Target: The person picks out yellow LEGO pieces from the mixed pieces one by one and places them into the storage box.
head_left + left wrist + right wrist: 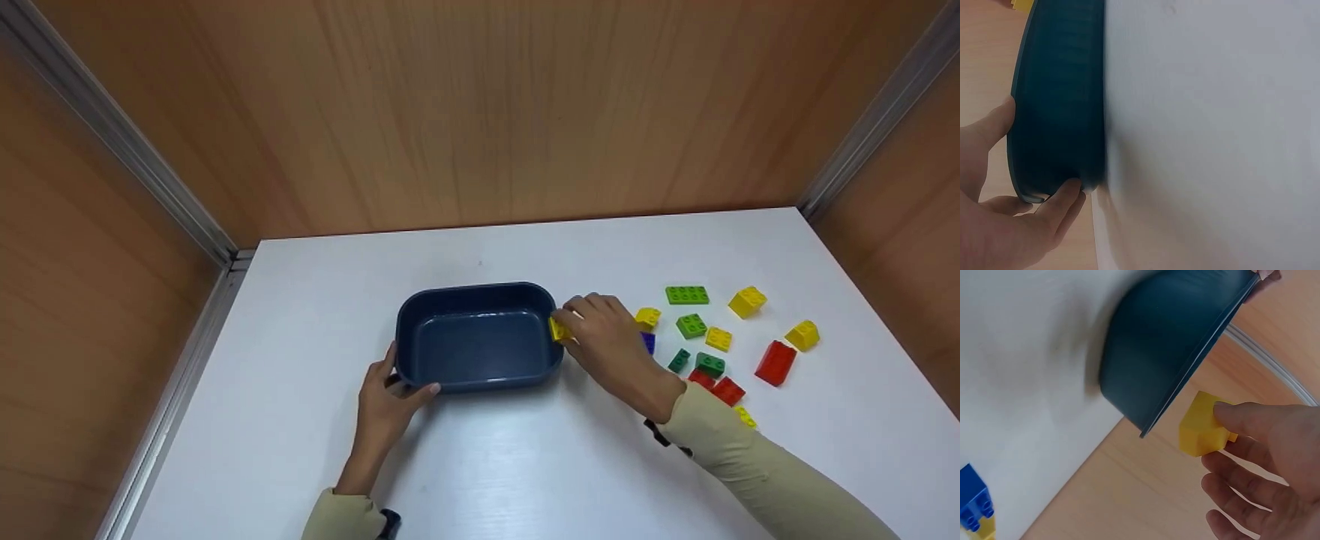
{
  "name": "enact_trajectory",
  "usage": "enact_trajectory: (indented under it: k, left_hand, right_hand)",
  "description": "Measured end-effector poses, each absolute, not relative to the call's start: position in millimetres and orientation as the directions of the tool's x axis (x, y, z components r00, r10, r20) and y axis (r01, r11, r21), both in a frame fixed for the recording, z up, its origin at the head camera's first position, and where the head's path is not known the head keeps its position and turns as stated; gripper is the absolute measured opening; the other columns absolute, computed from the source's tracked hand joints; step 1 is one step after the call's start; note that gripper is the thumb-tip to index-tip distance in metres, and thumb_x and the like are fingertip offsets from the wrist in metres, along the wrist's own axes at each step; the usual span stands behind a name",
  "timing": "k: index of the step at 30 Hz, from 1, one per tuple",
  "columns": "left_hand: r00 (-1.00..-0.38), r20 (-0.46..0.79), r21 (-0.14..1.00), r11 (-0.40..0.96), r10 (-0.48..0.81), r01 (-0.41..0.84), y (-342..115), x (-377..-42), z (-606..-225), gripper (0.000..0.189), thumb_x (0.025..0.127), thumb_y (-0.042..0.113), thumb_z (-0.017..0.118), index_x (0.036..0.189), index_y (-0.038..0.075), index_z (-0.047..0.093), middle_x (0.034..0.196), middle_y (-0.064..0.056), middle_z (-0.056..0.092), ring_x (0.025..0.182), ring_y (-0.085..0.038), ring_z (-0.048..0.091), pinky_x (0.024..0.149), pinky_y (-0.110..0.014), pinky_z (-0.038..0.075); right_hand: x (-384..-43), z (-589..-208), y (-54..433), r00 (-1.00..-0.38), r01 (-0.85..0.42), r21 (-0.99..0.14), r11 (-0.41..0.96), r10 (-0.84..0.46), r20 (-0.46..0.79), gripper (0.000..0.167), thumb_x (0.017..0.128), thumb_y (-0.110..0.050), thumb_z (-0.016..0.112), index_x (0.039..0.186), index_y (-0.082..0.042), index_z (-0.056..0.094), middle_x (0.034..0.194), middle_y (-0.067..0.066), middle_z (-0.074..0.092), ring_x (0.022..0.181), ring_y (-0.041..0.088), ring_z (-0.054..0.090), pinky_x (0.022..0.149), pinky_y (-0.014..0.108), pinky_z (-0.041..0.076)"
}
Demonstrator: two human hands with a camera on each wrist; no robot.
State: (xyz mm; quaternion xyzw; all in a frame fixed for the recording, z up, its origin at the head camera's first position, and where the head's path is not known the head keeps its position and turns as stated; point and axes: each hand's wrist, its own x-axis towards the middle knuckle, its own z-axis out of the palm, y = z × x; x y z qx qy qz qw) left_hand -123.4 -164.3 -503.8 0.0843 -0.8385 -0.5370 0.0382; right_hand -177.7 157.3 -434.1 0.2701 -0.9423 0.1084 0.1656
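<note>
A dark blue rectangular tub stands on the white table. My left hand holds its near left corner, with the thumb on the near side and the fingers round the left end; the left wrist view shows this hand on the tub's wall. My right hand pinches a yellow toy building brick at the tub's right rim. In the right wrist view the thumb and index finger hold that yellow brick beside the rim, apart from it, while the other fingers are loosely curled.
Right of the tub lie several loose bricks, among them a flat green brick, a red brick, a yellow brick and a blue brick, partly hidden by my right hand. Wooden panels rise behind and beside the table.
</note>
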Motion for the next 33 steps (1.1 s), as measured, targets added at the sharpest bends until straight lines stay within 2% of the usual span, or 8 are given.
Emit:
enact_trajectory:
  k: [15,24,33]
  left_hand:
    - [-0.986,-0.028,0.911,0.401,-0.162,-0.092,-164.0,-125.4,-502.7,0.1,0.086,0.015,0.09,0.164,-0.003,0.03,0.145,-0.03,0.048,0.134,-0.048,0.056,0.105,-0.049,0.056]
    - [-0.985,-0.029,0.91,0.404,-0.17,-0.097,-164.1,-128.8,-504.0,0.099,0.086,0.015,0.089,0.164,-0.002,0.031,0.145,-0.027,0.05,0.134,-0.047,0.055,0.106,-0.05,0.056]
    - [-0.984,-0.034,0.907,0.409,-0.172,-0.103,-163.3,-130.1,-503.7,0.099,0.086,0.014,0.089,0.164,-0.002,0.031,0.145,-0.026,0.05,0.134,-0.046,0.056,0.104,-0.05,0.056]
  right_hand:
    - [-185.0,-438.2,128.7,-0.771,-0.602,-0.083,0.794,-0.551,0.32,0.034,0.09,-0.012,0.086,0.122,-0.007,0.075,0.115,0.01,0.072,0.11,0.03,0.066,0.106,0.046,0.055]
    - [-191.9,-437.9,106.7,-0.735,-0.64,-0.008,0.769,-0.609,0.3,0.032,0.092,-0.017,0.085,0.121,-0.009,0.076,0.114,0.008,0.072,0.108,0.028,0.067,0.101,0.043,0.057]
    - [-197.2,-439.5,87.9,-0.678,-0.688,0.027,0.725,-0.656,0.331,0.026,0.09,-0.014,0.086,0.114,-0.01,0.079,0.11,0.007,0.074,0.105,0.026,0.069,0.095,0.042,0.059]
